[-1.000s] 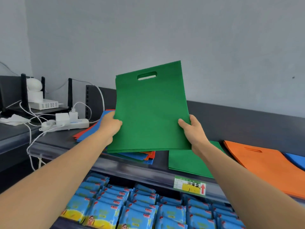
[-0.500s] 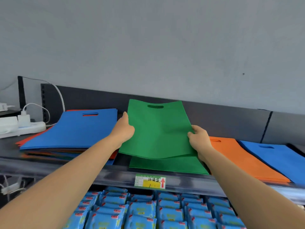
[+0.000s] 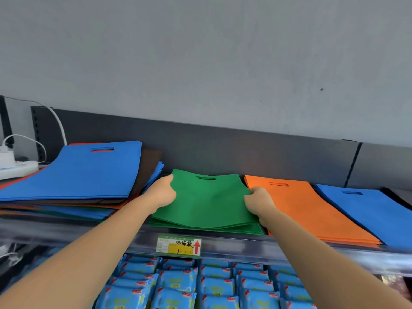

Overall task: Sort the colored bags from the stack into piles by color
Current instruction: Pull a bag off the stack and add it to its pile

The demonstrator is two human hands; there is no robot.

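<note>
- The green bag (image 3: 207, 197) is a flat, rectangular fabric bag in plain mid-green, with a slot handle cut near its far edge. Its surface sags slightly in the middle.
- It lies in the lower centre of the frame, on top of the green pile (image 3: 200, 228), whose layered edges fan out at the near side.
- The bag sits between the two hands, one at each side edge, about halfway along its length.
- The left hand (image 3: 162, 194) grips the bag's left edge, with fingers curled around it and the thumb side resting on the green surface.
- The right hand (image 3: 258, 200) grips the right edge with its fingers bent tight and knuckles up. It sits over the seam between the green bag and the orange pile.
- The orange pile (image 3: 312, 210) lies just beside the green one on the right, and a blue pile (image 3: 367, 208) lies just beyond that at the right edge of the frame.
- At left centre, the mixed stack (image 3: 73, 172) has a blue bag on top, with brown, orange and blue layers showing below it.
- All the piles rest on a dark shelf (image 3: 256, 247) against a grey wall (image 3: 200, 63).
- A price label (image 3: 179, 245) with a red arrow is fixed to the shelf's front lip.
- Blue packets (image 3: 200, 284) fill the level below at bottom centre.
- A white power strip (image 3: 17, 168) sits at the far left.
</note>
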